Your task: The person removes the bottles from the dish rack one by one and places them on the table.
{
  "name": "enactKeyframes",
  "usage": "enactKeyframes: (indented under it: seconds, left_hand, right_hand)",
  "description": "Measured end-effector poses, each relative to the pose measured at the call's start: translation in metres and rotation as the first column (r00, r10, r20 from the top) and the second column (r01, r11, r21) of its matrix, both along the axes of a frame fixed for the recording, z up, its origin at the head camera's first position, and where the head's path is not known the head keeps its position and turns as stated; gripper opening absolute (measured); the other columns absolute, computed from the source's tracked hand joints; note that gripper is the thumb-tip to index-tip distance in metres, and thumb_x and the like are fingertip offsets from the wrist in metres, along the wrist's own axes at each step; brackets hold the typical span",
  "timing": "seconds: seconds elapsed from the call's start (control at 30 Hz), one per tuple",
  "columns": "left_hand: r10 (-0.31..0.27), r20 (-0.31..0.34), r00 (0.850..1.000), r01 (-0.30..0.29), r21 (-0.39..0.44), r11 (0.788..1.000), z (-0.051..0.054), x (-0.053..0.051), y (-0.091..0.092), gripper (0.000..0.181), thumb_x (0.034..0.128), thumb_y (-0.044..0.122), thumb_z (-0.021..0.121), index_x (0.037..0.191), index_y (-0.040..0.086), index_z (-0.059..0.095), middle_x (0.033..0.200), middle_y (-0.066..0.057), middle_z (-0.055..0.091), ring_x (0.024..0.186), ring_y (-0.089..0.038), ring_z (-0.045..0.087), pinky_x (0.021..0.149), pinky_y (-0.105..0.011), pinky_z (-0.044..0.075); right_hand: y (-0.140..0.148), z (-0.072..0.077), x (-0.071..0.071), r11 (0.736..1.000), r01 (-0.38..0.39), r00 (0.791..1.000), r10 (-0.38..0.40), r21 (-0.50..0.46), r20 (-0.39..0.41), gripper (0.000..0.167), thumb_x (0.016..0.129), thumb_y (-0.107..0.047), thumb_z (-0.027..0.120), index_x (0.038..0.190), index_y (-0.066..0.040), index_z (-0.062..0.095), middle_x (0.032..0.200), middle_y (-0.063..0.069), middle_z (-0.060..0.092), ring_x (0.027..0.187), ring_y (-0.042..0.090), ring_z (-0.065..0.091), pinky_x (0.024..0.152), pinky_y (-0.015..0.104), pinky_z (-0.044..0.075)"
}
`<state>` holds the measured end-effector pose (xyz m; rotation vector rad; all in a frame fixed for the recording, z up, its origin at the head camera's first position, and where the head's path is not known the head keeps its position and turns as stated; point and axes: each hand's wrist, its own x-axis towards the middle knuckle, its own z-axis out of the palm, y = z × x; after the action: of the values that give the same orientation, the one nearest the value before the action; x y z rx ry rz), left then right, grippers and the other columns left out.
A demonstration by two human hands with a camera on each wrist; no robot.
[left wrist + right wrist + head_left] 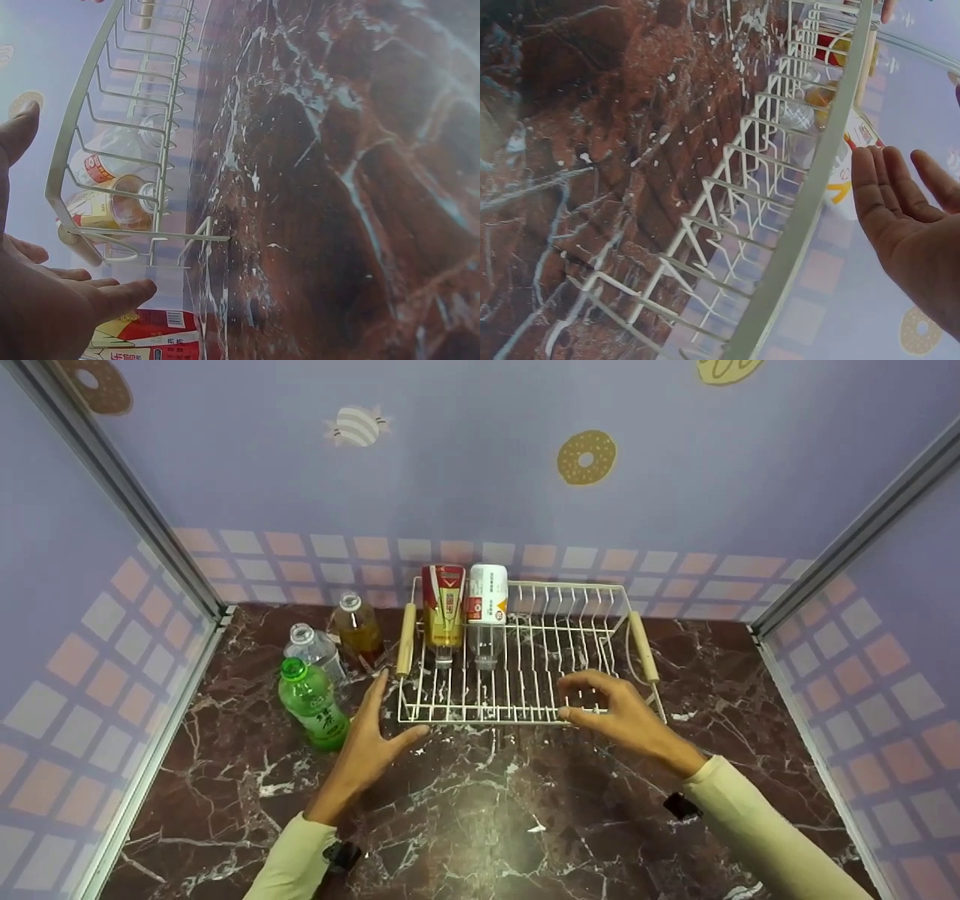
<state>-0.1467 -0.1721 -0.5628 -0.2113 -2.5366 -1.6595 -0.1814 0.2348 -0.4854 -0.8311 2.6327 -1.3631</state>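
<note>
A white wire rack (495,723) with wooden handles (643,647) is set near the back edge of the bench (480,825), about midway between its left and right edges. In the rack's left part, two bottles are held tilted, necks down and turned toward the rack's front: a red-and-yellow bottle (444,611) and, just beside it, a white-labelled bottle (488,592). Toward the bench's back left corner, three more are stood upright: a brown bottle (361,637), a clear bottle (307,643) and, farthest forward, a green bottle (319,709) with a green cap; whether any liquid is held in them cannot be told. The left hand (367,742) is placed between the green bottle and the rack's front left corner, its fingers released and the thumb spread apart. The right hand (619,712) is held above the rack's front right part, its fingers loosely curved and released. The bench is patterned in dark red-brown marble with white veins, and is enclosed by lilac walls (480,472) printed with pink and white squares and doughnuts (568,467).
</note>
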Motion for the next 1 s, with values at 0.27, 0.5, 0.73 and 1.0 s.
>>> enactKeyframes:
  seconds: [0.27,0.5,0.73,1.0]
  left_hand:
    - [-0.01,-0.006,1.0,0.01,-0.011,1.0,0.001,-0.007,0.004,0.118,0.0912,0.031,0.093,0.177,0.008,0.015,0.182,-0.024,0.013,0.165,-0.049,0.019,0.131,-0.073,0.019]
    - [-0.02,0.024,1.0,0.02,-0.034,0.999,0.0,-0.013,0.004,0.124,0.0901,0.038,0.093,0.177,0.007,0.01,0.183,-0.024,0.007,0.166,-0.049,0.016,0.131,-0.073,0.017]
    - [-0.015,0.054,0.998,0.016,-0.022,1.0,0.0,-0.015,0.007,0.128,0.0905,0.031,0.093,0.178,0.01,0.003,0.183,-0.022,0.003,0.167,-0.048,0.012,0.132,-0.072,0.015]
    - [-0.025,0.055,0.998,0.025,0.015,1.0,0.0,-0.021,0.014,0.131,0.0896,0.036,0.094,0.177,0.008,0.001,0.183,-0.023,0.001,0.167,-0.047,0.01,0.133,-0.069,0.013]
  right_hand:
    - [-0.005,0.008,-0.013,0.999,0.026,0.999,-0.027,0.024,0.034,0.052,0.099,-0.024,0.084,0.142,0.002,0.067,0.142,0.019,0.071,0.124,0.04,0.07,0.109,0.065,0.056]
    - [-0.009,0.009,-0.017,0.999,0.02,0.998,-0.022,0.026,0.052,0.054,0.101,-0.026,0.082,0.144,0.002,0.065,0.145,0.02,0.069,0.126,0.04,0.07,0.112,0.059,0.056]
    - [-0.013,0.01,-0.021,0.999,0.033,0.996,-0.035,0.015,0.088,0.055,0.101,-0.028,0.082,0.144,0.001,0.065,0.142,0.022,0.07,0.123,0.039,0.07,0.108,0.059,0.059]
    - [-0.016,0.015,-0.031,0.999,0.036,0.994,-0.037,0.01,0.102,0.054,0.101,-0.023,0.082,0.143,0.005,0.064,0.138,0.022,0.072,0.122,0.039,0.071,0.107,0.057,0.06]
